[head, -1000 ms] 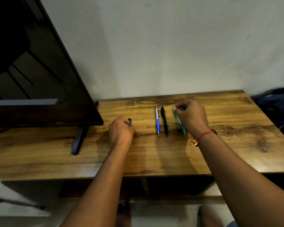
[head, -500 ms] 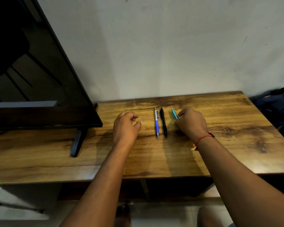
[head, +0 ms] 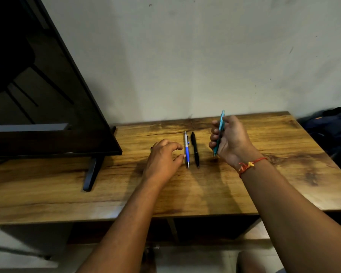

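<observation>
My right hand (head: 231, 141) grips a teal pen (head: 220, 128) and holds it lifted off the wooden table (head: 244, 186), tip pointing down. A blue and silver pen (head: 186, 148) and a black pen (head: 195, 149) lie side by side on the table, pointing toward me. My left hand (head: 162, 159) hovers just left of the blue pen with loosely curled fingers, thumb tip close to the pen's barrel, holding nothing that I can see.
A large dark flat screen (head: 37, 95) stands on the table's left part on a black foot (head: 91, 174). A dark bag (head: 331, 133) lies off the table's right edge. A pale wall rises behind the table.
My right hand has lifted the teal pen off the table and turned palm-up. My left hand has slid right toward the blue pen; the small dark thing it held a second ago is gone.
</observation>
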